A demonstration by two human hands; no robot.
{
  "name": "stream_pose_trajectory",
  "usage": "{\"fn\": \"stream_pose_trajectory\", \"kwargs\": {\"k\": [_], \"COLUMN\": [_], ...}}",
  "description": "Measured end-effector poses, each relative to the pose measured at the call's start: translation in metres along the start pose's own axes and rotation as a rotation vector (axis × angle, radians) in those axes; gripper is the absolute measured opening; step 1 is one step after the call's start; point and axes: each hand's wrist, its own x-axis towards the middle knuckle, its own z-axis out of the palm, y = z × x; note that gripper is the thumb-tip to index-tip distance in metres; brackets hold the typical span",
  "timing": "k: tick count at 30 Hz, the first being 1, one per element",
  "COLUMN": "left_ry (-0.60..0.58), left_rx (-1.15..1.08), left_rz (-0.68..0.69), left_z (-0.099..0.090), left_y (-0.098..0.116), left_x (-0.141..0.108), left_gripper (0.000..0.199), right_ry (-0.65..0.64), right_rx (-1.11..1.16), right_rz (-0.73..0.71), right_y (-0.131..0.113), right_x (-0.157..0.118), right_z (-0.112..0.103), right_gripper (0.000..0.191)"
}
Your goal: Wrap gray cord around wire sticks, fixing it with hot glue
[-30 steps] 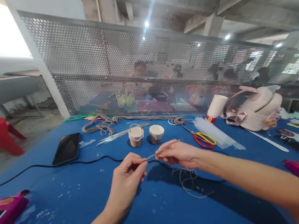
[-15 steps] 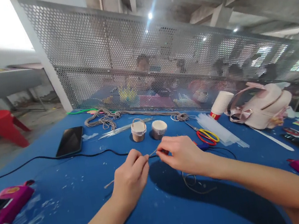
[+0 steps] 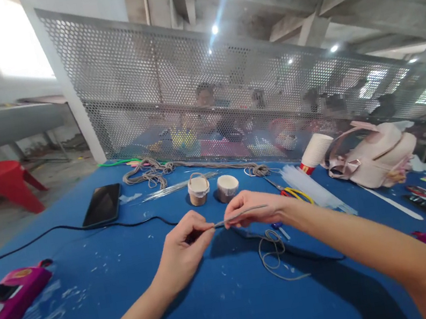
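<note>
A thin grey cord (image 3: pixel 246 211) runs between my two hands, above the blue table (image 3: pixel 206 313). My left hand (image 3: pixel 188 244) pinches it between thumb and fingertips. My right hand (image 3: pixel 250 208) also grips the cord, with one end lying across the back of the fingers toward the wrist. Just behind my hands stand two small paper cups wrapped in cord: the left cup (image 3: pixel 198 190) has a looped handle, the right cup (image 3: pixel 227 187) shows none. A loose curl of grey cord (image 3: pixel 271 264) lies on the table below my right hand.
Behind the cups lie a bundle of cord (image 3: pixel 145 173) and thin wires (image 3: pixel 172 188). A phone (image 3: pixel 103 204) and black cable sit left, near a purple power strip (image 3: pixel 15 307). Scissors (image 3: pixel 298 194), clear glue sticks (image 3: pixel 316 188), stacked cups (image 3: pixel 316 150) and a pink backpack (image 3: pixel 375 154) are right.
A cord end now lies across my right hand, where before a short stretch was pulled between the fingertips. The cord tail left of my left hand is no longer visible.
</note>
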Motion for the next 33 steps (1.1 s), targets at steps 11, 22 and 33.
{"fn": "stream_pose_trajectory", "kwargs": {"k": [11,22,33], "left_ry": [0.175,-0.11,0.111], "left_rx": [0.48,0.582,0.072], "left_rz": [0.159,0.454,0.057], "left_z": [0.005,-0.009,-0.004], "left_y": [-0.006,-0.005,-0.002], "left_x": [-0.006,-0.001,0.002], "left_gripper": [0.016,0.018,0.01], "right_ry": [0.407,0.225,0.022], "right_rx": [-0.352,-1.034,-0.018], "right_rz": [-0.21,-0.255,-0.036], "right_y": [0.005,-0.034,-0.002], "right_x": [-0.009,-0.016,0.001], "right_z": [0.038,0.014,0.009], "right_gripper": [0.019,0.013,0.019]}}
